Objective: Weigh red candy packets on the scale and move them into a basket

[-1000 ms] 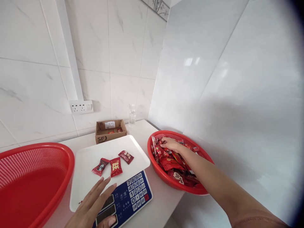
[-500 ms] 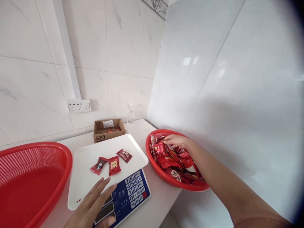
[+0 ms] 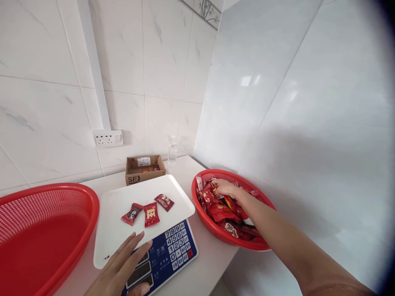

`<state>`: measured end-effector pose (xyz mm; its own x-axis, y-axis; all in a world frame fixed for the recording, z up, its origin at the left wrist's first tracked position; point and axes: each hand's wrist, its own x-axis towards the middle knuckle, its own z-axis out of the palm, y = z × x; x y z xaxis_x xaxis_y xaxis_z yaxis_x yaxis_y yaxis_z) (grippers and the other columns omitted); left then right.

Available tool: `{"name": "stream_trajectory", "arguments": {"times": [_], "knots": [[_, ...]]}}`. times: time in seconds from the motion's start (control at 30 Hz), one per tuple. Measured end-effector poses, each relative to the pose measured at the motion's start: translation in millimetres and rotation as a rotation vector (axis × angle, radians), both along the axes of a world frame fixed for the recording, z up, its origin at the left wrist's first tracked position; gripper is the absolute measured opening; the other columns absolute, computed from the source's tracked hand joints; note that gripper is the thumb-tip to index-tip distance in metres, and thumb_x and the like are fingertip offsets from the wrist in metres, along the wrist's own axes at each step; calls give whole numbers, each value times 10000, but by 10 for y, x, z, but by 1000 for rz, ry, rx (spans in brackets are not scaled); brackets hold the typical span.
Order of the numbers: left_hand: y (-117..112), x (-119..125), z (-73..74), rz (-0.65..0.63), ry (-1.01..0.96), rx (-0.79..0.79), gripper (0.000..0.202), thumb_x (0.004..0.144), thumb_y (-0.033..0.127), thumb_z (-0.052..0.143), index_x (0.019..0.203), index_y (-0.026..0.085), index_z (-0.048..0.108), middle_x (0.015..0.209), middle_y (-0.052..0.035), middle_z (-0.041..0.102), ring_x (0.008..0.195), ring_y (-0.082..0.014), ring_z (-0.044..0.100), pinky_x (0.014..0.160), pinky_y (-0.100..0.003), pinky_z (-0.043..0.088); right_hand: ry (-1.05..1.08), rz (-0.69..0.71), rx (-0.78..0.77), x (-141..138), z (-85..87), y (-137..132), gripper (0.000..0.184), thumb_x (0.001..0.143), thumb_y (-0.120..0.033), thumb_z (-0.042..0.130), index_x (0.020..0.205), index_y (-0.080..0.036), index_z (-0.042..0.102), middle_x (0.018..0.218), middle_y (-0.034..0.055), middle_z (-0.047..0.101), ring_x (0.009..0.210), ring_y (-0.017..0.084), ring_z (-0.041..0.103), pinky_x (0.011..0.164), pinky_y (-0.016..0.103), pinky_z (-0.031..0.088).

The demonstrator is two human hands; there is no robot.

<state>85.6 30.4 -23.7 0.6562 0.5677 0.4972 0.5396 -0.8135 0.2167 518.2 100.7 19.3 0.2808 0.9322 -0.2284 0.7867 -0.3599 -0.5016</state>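
My left hand (image 3: 123, 267) lies with fingers spread over the front edge of the white tray of a digital scale (image 3: 182, 246), thumb near its displays. Three small red candy packets (image 3: 151, 214) rest on the tray (image 3: 108, 213). To the right, my right hand (image 3: 224, 187) reaches into a red plastic basket (image 3: 212, 232) heaped with red wrapped packets (image 3: 222, 211). Its fingers are bent together and dip among the wrappers at the far left of the heap. What they grip, if anything, is hidden.
A second red basket (image 3: 91, 205) stands at the left. Behind the scale are a cardboard box (image 3: 145, 177) with a few red packets inside and a clear plastic bottle (image 3: 172, 152). A wall socket (image 3: 108, 138) is above. The tabletop (image 3: 203, 263) ends between the scale and the right wall.
My right hand has sunk slightly deeper among the packets, its fingers bending down, and some wrappers have shifted. My left hand stays by the scale. The whole view has shifted slightly.
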Motion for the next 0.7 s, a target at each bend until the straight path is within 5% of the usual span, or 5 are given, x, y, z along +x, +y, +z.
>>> {"name": "stream_trajectory", "arguments": {"times": [0.13,0.4,0.57,0.7], "knots": [[7,-29,5,5,14,15,579,851,447,524,1392,384,325,1407,7,448,1185,-239,521,853,-302,518,-57,-74,134,177,209,-66,307,686,-42,593,962,-177,606,842,-2,656,688,135,588,606,233,439],[7,24,11,-9,-44,-17,535,856,454,510,1367,393,366,1380,4,487,1186,-245,520,862,-317,514,-94,-75,447,27,674,-86,308,723,-100,532,999,-228,579,1033,16,657,900,183,581,798,277,420],[-122,45,262,20,40,-26,530,842,419,559,1348,376,404,1350,-13,517,1168,-236,537,871,-294,505,95,150,492,-554,545,175,261,747,-166,569,1002,-220,581,1074,17,650,899,168,591,831,302,449],[-228,10,376,71,131,-57,486,878,419,500,1349,336,414,1383,-36,476,1211,-247,493,880,-338,502,258,340,424,-1182,326,413,271,734,-158,583,1002,-197,594,992,18,669,809,145,616,699,260,494]]}}
